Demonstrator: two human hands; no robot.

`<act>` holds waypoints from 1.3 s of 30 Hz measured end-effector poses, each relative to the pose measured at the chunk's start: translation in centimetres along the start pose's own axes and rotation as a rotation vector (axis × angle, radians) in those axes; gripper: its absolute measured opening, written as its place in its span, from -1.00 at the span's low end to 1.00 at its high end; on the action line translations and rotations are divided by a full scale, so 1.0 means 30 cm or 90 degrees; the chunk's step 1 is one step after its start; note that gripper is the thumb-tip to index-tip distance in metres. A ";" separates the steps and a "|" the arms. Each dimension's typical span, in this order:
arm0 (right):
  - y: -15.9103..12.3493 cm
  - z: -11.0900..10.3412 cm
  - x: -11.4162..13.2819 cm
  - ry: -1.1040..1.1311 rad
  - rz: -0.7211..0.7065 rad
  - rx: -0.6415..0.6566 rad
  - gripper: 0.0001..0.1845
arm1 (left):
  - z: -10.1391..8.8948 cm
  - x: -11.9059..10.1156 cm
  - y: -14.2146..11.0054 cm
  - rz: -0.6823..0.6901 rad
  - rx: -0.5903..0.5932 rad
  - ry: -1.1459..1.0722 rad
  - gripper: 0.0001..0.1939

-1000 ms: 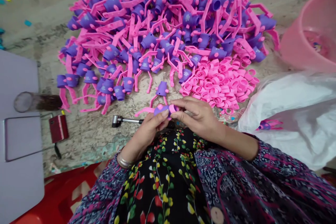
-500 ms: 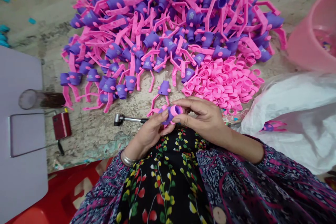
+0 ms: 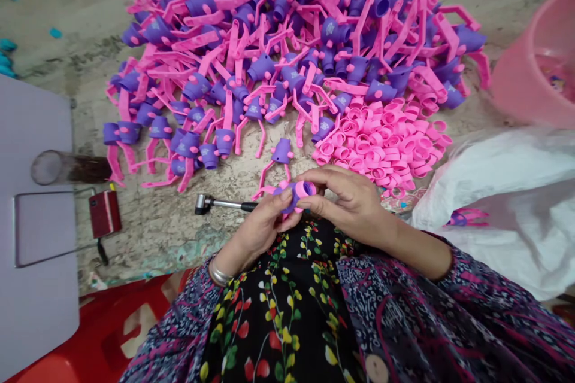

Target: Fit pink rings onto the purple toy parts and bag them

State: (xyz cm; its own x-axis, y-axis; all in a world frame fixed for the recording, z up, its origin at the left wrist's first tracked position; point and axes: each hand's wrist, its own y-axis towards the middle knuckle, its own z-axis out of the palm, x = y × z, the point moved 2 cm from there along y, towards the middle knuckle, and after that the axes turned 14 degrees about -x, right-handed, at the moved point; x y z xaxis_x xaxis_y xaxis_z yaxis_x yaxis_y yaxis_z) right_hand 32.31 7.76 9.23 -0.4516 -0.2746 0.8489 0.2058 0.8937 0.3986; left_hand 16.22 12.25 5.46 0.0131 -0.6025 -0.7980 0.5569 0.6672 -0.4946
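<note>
My left hand (image 3: 263,224) and my right hand (image 3: 348,200) meet just in front of my lap, both closed on one purple toy piece (image 3: 294,194) with pink arms. A pink ring sits at the open end of that piece, under my right thumb and forefinger. Right beyond my right hand lies a heap of loose pink rings (image 3: 381,140). Further out spreads a big pile of purple and pink pieces (image 3: 287,42) of the same kind. One such piece (image 3: 281,152) lies alone just past my hands.
A small metal tool (image 3: 220,204) lies on the stone floor left of my hands. A glass (image 3: 67,169), a red box (image 3: 105,214) and a grey board (image 3: 31,233) are at the left. A pink tub (image 3: 534,66) and a white plastic bag (image 3: 507,191) are at the right.
The purple piece has turned in my hands, so its ringed open end now faces up and to the right. My fingers shifted slightly around it.
</note>
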 end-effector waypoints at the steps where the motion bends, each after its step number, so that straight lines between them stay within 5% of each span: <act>1: -0.001 0.002 0.001 -0.002 -0.007 -0.007 -0.73 | 0.003 0.001 -0.001 0.004 -0.016 -0.002 -0.55; 14: -0.006 0.017 0.000 0.029 0.040 -0.058 -0.76 | 0.021 0.019 -0.005 0.099 -0.144 -0.015 -0.53; 25: 0.021 0.016 -0.029 -0.005 -0.066 0.007 -0.66 | 0.023 -0.025 -0.012 0.010 -0.062 0.013 -0.52; 33: 0.043 0.011 -0.034 -0.215 -0.250 0.069 -0.45 | 0.004 -0.025 -0.011 -0.007 -0.017 0.036 -0.52; 39: 0.047 0.012 -0.041 -0.174 -0.261 0.069 -0.46 | -0.005 -0.028 -0.008 -0.059 0.004 0.040 -0.57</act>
State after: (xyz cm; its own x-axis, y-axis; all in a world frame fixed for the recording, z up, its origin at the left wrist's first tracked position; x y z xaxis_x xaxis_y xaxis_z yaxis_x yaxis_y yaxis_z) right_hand 32.85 9.50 8.62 -0.6899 -0.5212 0.5024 -0.1210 0.7673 0.6298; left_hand 15.94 12.66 6.20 -0.0904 -0.6326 -0.7692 0.5586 0.6072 -0.5651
